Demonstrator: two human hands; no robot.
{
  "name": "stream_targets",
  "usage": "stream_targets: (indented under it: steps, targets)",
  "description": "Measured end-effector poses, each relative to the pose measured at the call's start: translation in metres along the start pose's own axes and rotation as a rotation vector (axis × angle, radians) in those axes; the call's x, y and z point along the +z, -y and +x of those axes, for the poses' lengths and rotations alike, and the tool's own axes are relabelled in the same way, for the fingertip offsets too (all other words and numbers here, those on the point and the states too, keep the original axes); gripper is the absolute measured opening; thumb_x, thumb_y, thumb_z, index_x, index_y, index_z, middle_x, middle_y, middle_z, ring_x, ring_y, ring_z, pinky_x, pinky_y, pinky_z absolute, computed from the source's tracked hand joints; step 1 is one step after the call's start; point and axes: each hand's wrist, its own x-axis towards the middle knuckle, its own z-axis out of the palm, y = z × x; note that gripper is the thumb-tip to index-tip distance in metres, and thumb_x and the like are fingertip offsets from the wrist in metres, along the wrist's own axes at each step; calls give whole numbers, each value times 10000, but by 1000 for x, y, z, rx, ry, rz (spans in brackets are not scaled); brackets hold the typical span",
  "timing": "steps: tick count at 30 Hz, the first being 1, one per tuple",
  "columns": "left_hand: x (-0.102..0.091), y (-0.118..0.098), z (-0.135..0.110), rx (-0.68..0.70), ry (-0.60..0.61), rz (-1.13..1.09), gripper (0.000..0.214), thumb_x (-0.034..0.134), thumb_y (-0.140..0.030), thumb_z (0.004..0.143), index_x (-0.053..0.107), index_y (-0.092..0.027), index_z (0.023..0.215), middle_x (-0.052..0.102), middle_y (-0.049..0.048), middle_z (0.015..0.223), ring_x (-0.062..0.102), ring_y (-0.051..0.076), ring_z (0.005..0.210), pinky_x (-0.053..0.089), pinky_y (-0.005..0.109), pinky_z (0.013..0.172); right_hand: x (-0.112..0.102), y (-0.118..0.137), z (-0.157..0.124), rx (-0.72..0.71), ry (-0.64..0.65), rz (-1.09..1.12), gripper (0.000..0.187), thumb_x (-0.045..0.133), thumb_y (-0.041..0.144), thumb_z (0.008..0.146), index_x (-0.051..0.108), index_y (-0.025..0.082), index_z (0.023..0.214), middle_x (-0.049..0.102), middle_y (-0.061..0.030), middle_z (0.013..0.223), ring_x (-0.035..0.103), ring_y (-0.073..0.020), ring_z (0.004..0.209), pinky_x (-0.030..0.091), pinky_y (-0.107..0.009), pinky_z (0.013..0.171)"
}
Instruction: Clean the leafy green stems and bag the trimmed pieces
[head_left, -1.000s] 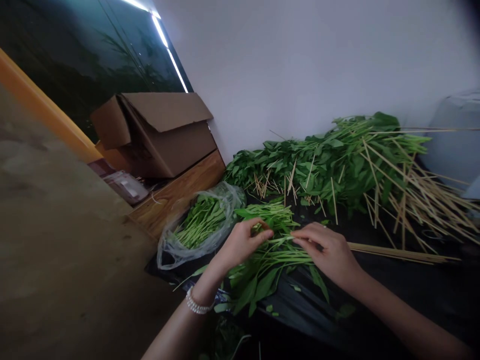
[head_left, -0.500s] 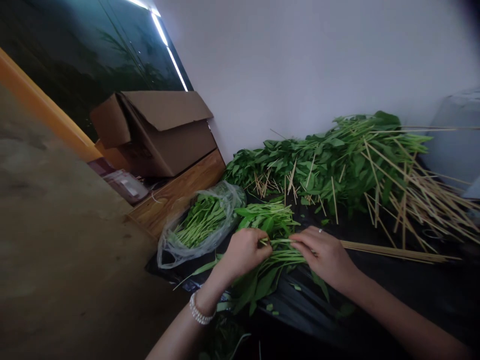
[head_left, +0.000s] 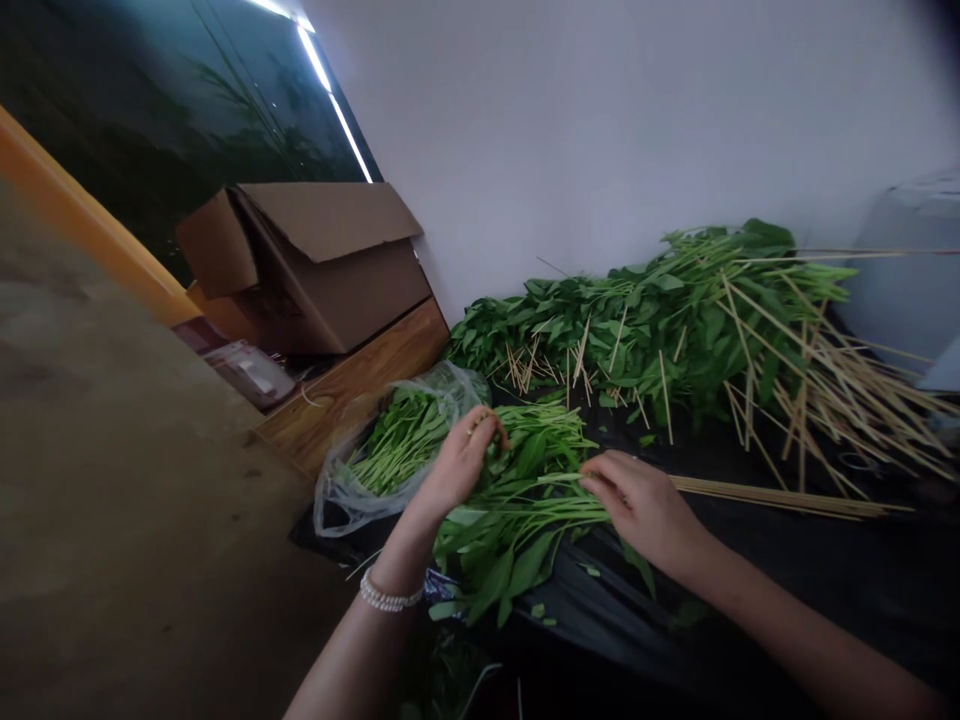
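My right hand (head_left: 637, 500) pinches a pale green stem of leafy greens (head_left: 561, 479), which look like water spinach, between thumb and fingertips. My left hand (head_left: 466, 452) is raised over the leaves beside the bag, its fingers curled; whether anything is inside them is hidden. Under and between both hands lies a small heap of cut greens (head_left: 517, 560), leaves at the front left and stems toward the right. A clear plastic bag (head_left: 328, 510) at the left holds many trimmed stems. From beside my right hand a row of thin bamboo sticks (head_left: 787, 498) runs off to the right.
Along the white wall (head_left: 600, 130) stretches a long pile of greens (head_left: 637, 320) threaded with many bamboo sticks. Black plastic sheeting (head_left: 622, 600) covers the work surface, with small leaf scraps on it. At the back left a cardboard box (head_left: 345, 290) rests on a wooden board (head_left: 360, 385).
My left hand has moved up and left, away from the stem near my right hand, toward the bag. My right hand stays nearly in place, still pinching the stem.
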Motion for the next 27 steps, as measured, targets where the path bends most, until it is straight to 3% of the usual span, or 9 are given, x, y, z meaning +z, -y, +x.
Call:
stream_targets:
  steps: [3, 6, 10, 15, 21, 24, 27]
  targets:
    - [17, -13, -2, 48, 170, 160, 305, 372, -387, 961, 578, -182, 867, 593, 0, 749, 533, 139, 702, 418, 243, 675, 1, 1, -2, -28, 30, -34, 150, 464, 243, 954, 589, 206, 878, 626, -29, 813, 599, -171, 755, 444, -301, 691]
    - [32, -16, -6, 157, 313, 323, 243, 506, -401, 917, 629, -198, 967, 653, 24, 838, 596, 175, 791, 436, 267, 716, 0, 2, -1, -48, 38, -58, 150, 455, 230, 958, 585, 203, 887, 619, -33, 816, 590, -175, 767, 442, -304, 693]
    - [42, -17, -10, 259, 423, 524, 220, 476, -299, 930, 658, -194, 996, 677, 49, 845, 618, 195, 816, 449, 293, 741, 0, 2, -2, -94, 62, -111, 168, 435, 200, 959, 592, 188, 899, 613, -47, 812, 575, -193, 789, 442, -328, 718]
    - [54, -25, -17, 286, 334, 680, 133, 576, -252, 798, 661, -161, 752, 651, 66, 719, 597, 226, 761, 445, 329, 733, 1, 6, -2, -106, 91, -74, 197, 421, 158, 935, 602, 186, 863, 607, -51, 778, 565, -194, 751, 440, -331, 683]
    - [47, -11, -8, -35, 82, 109, 209, 458, -180, 803, 651, -164, 722, 647, 8, 700, 578, 153, 688, 427, 248, 668, -8, 12, 5, 46, 61, 248, 136, 506, 211, 905, 635, 212, 863, 658, -27, 808, 613, -162, 742, 467, -280, 669]
    - [33, -1, 0, -29, -12, -21, 244, 433, -227, 856, 638, -161, 741, 645, 28, 813, 579, 170, 832, 425, 264, 795, -9, 11, 6, 131, 70, 331, 159, 498, 236, 905, 656, 213, 906, 681, -27, 843, 640, -161, 759, 486, -282, 686]
    - [29, 2, -1, -14, 25, -81, 293, 397, -317, 921, 603, -165, 779, 620, 31, 817, 562, 161, 814, 426, 268, 792, -6, 9, 5, 162, 99, 382, 222, 450, 225, 913, 652, 214, 1006, 695, -29, 856, 661, -159, 764, 501, -294, 711]
